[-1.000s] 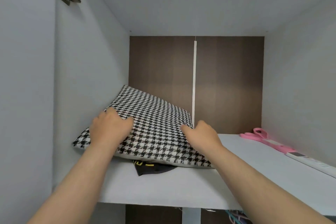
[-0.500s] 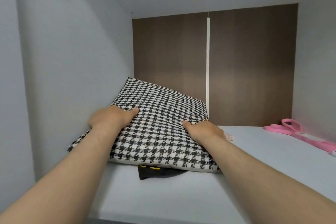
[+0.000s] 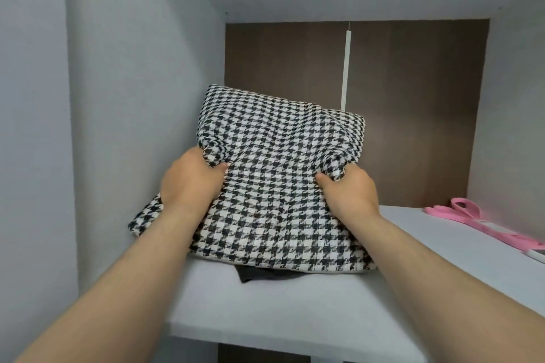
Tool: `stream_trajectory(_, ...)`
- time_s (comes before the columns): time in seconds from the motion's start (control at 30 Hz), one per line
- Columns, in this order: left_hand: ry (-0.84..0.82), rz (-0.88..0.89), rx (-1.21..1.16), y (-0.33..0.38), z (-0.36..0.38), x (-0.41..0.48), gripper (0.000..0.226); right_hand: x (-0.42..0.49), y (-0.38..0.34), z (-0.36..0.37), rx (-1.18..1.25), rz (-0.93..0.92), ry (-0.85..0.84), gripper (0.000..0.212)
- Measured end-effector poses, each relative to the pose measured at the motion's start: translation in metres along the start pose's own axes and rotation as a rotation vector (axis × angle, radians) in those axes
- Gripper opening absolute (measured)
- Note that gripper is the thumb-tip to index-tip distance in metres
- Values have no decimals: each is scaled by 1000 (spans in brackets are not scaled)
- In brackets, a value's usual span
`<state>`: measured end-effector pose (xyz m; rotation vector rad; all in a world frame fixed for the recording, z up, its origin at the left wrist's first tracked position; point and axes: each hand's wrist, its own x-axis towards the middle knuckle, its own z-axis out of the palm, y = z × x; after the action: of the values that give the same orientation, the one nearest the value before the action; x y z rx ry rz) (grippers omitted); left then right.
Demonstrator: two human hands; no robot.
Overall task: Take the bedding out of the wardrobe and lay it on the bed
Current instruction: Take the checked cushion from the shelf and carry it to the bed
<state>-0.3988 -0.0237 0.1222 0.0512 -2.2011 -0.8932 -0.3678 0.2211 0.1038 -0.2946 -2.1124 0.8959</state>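
a pink strap (image 3: 483,222) lies on the white shelf, well to the right of the right hand and close against the side wall, with a white label partway along it. a white object (image 3: 535,255), cut off by the frame edge, sits at the strap's near end. a dark cloth (image 3: 262,272) pokes out below and between the hands, toward the shelf's front. a thin white strip (image 3: 345,68) runs vertically down the brown back panel (image 3: 413,97) above the right hand.
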Motion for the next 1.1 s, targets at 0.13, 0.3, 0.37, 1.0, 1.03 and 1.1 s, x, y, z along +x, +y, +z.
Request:
stream_trajectory(0.13, 43, 29, -94, 12, -18, -10, 30, -14, -6, -29, 16, -34, 60, 32)
stream_trajectory(0.3, 70, 62, -189, 35, -38, -28, 33, -37, -15, -76, 20, -53, 158, 34)
stream_trajectory(0.37, 65, 77, -227, 43, -45, -35, 32, -44, -16, -90, 3, -57, 187, 39)
stream_trajectory(1.0, 80, 26, -179, 54, -134, -183, 30, -163, 2, -200, 35, -120, 82, 41)
stream_trajectory(1.03, 81, 19, -182, 52, -137, -196, 29, -172, 8, -200, 41, -111, 76, 43)
stream_trajectory(1.1, 59, -6, -215, 44, -135, -214, 28, -183, 17, -197, 63, -81, 101, 50)
